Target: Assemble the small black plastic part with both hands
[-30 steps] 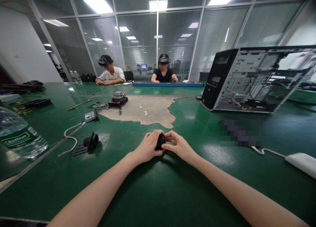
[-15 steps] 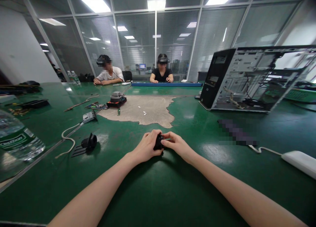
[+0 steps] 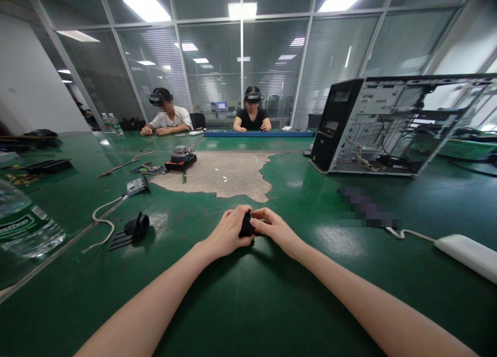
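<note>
A small black part (image 3: 246, 225) is held between my two hands, low over the green table (image 3: 248, 305). My left hand (image 3: 230, 229) wraps round its left side, fingers over the top and thumb beneath. From the right, my right hand (image 3: 272, 227) pinches its edge with thumb and forefinger. The fingers cover much of the part. Left of my hands lies a black round fitting with flat prongs (image 3: 136, 226). Behind it is a metal bracket (image 3: 136, 186) with a pale cable (image 3: 111, 222).
An open computer case (image 3: 337, 127) stands at the back right. Nearer are a blurred dark purple object (image 3: 367, 206) and a white power strip (image 3: 468, 253). A clear bottle (image 3: 29, 227) is at the left. Two people (image 3: 169, 114) (image 3: 252, 114) sit across the table.
The whole view has shifted slightly, with the table objects a little further left. Both hands keep their hold on the black part, which looks slightly turned.
</note>
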{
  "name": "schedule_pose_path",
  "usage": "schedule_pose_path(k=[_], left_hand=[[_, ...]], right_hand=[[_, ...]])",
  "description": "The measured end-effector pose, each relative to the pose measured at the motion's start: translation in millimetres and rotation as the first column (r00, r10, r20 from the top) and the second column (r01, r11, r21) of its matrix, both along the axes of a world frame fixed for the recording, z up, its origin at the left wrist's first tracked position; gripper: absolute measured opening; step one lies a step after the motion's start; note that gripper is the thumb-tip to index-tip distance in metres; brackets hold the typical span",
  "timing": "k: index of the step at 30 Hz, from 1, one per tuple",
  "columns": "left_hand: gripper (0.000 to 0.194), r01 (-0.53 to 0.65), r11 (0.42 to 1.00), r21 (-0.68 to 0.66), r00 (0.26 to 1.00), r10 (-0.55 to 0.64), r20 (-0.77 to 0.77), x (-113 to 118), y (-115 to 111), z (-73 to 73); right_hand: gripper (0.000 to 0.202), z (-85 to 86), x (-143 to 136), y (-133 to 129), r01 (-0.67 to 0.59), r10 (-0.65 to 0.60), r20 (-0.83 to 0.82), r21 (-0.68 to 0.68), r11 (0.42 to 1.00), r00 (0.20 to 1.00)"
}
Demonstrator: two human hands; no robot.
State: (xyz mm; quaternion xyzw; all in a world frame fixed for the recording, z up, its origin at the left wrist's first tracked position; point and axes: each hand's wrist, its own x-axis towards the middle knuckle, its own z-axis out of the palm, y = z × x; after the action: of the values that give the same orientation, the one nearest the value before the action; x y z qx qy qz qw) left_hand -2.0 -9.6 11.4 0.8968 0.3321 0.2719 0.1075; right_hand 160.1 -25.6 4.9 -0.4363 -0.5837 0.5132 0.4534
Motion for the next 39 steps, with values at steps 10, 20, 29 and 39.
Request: schedule_pose_path(k=[10, 20, 29, 39], left_hand=[[0.052, 0.000, 1.000, 0.009, 1.000, 0.000, -0.002, 0.1, -0.1, -1.0], [0.052, -0.001, 1.000, -0.004, 1.000, 0.001, 0.000, -0.5, 0.2, -0.9], [0.052, -0.005, 1.000, 0.002, 1.000, 0.005, 0.000, 0.0, 0.3, 0.2], [0.054, 0.000, 1.000, 0.007, 1.000, 0.000, -0.002, -0.7, 1.6, -2.0]], right_hand=[[0.026, 5.1, 1.4, -4.7, -0.076, 0.077, -0.013, 0.079, 0.994, 0.997], [0.032, 3.5, 1.6, -2.9, -0.091, 0.092, -0.018, 0.051, 0.995, 0.996], [0.028, 1.6, -1.7, -1.0, -0.010, 0.010, -0.024, 0.003, 1.000, 1.000], [0.026, 6.6, -1.2, -4.7, -0.053, 0.054, -0.041, 0.042, 0.998, 0.998]])
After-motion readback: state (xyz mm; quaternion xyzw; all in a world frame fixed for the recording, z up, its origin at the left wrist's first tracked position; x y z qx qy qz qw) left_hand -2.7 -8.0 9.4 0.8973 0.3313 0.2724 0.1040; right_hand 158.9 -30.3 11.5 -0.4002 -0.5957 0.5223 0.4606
